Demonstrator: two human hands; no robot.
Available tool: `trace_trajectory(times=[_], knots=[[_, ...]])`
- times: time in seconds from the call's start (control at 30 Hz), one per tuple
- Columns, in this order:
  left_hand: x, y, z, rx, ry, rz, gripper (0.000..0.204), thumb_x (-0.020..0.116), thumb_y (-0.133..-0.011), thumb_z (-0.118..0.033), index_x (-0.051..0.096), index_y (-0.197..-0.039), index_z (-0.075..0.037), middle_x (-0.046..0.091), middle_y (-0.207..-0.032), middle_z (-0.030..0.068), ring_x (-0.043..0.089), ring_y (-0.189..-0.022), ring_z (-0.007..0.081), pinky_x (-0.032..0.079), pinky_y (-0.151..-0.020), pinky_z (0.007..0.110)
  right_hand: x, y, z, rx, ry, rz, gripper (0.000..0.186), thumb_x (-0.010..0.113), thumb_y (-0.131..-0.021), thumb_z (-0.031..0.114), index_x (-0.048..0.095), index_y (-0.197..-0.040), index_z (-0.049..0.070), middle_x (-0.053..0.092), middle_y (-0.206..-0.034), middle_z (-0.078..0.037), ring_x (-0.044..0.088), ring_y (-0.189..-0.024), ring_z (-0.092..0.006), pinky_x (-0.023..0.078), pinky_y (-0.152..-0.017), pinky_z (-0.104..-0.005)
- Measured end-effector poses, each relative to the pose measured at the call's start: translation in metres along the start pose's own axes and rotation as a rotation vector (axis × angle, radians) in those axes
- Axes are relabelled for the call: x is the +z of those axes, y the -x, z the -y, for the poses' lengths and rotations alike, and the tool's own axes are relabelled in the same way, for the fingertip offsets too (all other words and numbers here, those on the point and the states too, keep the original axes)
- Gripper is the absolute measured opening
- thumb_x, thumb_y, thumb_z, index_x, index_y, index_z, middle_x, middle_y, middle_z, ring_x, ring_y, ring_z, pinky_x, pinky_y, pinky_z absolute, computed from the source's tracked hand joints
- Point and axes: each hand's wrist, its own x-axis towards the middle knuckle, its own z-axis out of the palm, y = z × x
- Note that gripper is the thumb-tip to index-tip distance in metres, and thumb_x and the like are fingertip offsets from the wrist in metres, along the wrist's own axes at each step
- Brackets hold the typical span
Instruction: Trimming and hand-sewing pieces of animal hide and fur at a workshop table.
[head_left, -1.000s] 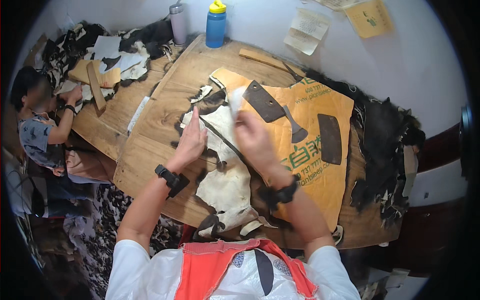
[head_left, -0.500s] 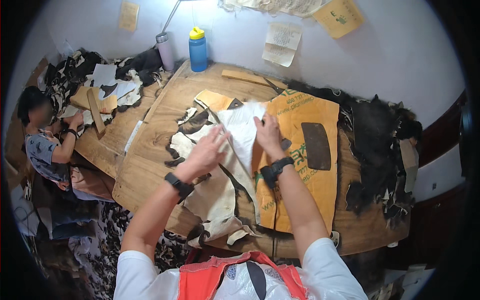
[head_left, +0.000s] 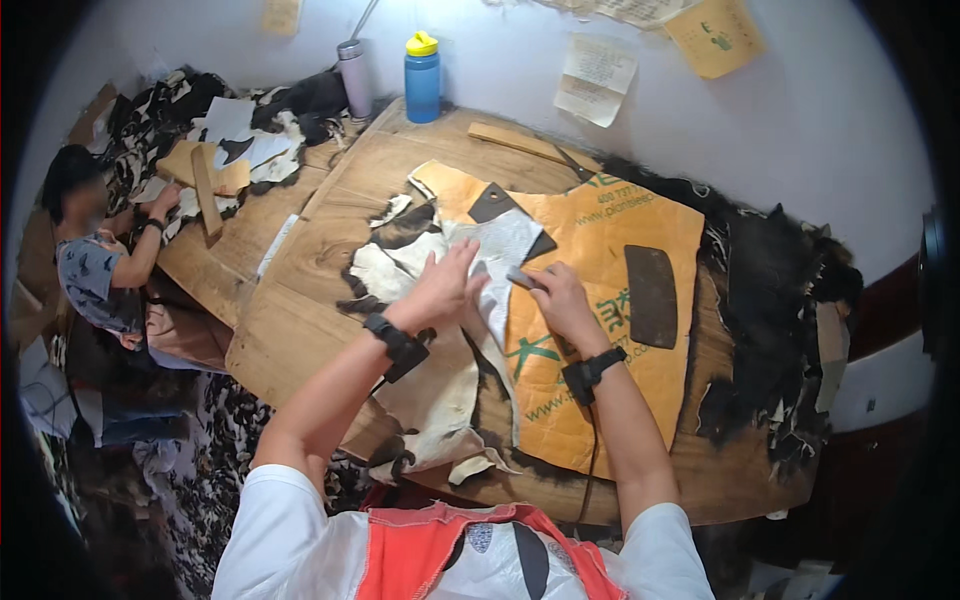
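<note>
The pale hide piece (head_left: 440, 370) lies flesh side up across the near half of the wooden table (head_left: 300, 290), its right edge overlapping the orange sack sheet (head_left: 600, 240). Your left hand (head_left: 445, 288) presses flat on the hide, fingers spread forward. Your right hand (head_left: 555, 300) curls around a small grey tool (head_left: 520, 277) at the hide's folded edge. A dark curved blade (head_left: 651, 295) rests on the sack, well apart. A blue bottle (head_left: 422, 78) stands by the wall.
</note>
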Motion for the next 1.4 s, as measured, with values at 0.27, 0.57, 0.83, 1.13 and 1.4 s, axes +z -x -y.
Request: trace_trajectory(times=[0.27,0.57,0.83,1.13,1.4], knots=[[-0.092,0.039,0.108,0.251,0.097,-0.032,0.026,0.067,-0.083,-0.005,0.072,-0.108,-0.01,0.065,-0.107,0.0082,0.053,-0.112,0.0276,0.04,-0.102,0.038,0.022,-0.015,0.115,0.287,-0.887,-0.106,0.043,0.069,-0.091,0.006,0.056,-0.132,-0.001,0.064,-0.123,-0.016,0.063,-0.11,-0.0216,0.052,-0.092,-0.0342],[-0.091,0.017,0.138,0.452,-0.01,0.059,0.016,0.072,-0.085,-0.023,0.067,-0.088,-0.008,0.064,-0.084,0.007,0.059,-0.095,0.0269,0.035,-0.103,0.04,0.099,-0.061,0.158,0.426,-0.566,0.401,0.044,0.069,-0.081,0.015,0.062,-0.12,-0.002,0.07,-0.098,-0.02,0.068,-0.092,-0.0238,0.053,-0.082,-0.0344],[-0.105,0.004,0.154,0.366,-0.034,0.117,0.037,0.074,-0.083,-0.043,0.072,-0.083,-0.006,0.068,-0.07,0.0161,0.066,-0.069,0.0372,0.051,-0.065,0.044,0.062,0.068,0.143,0.759,-0.355,0.229,0.031,0.062,-0.092,0.028,0.069,-0.094,-0.002,0.066,-0.079,-0.024,0.068,-0.075,-0.0347,0.05,-0.069,-0.0446],[-0.11,-0.011,0.131,0.219,-0.08,0.147,0.046,0.078,-0.08,-0.048,0.071,-0.08,-0.003,0.068,-0.074,0.0181,0.067,-0.072,0.0373,0.051,-0.064,0.044,0.039,0.057,0.157,0.731,0.3,0.221,0.045,0.07,-0.086,0.044,0.071,-0.077,0.001,0.066,-0.07,-0.022,0.067,-0.07,-0.0392,0.051,-0.065,-0.0478],[-0.095,0.059,0.117,0.528,-0.304,0.093,0.067,0.06,-0.096,-0.044,0.042,-0.148,-0.006,0.033,-0.157,0.0235,0.031,-0.145,0.0429,0.03,-0.115,0.057,-0.004,-0.002,0.135,0.766,0.43,0.072,0.034,0.07,-0.088,0.039,0.068,-0.087,0.006,0.069,-0.081,-0.02,0.068,-0.08,-0.0364,0.051,-0.071,-0.0473]])
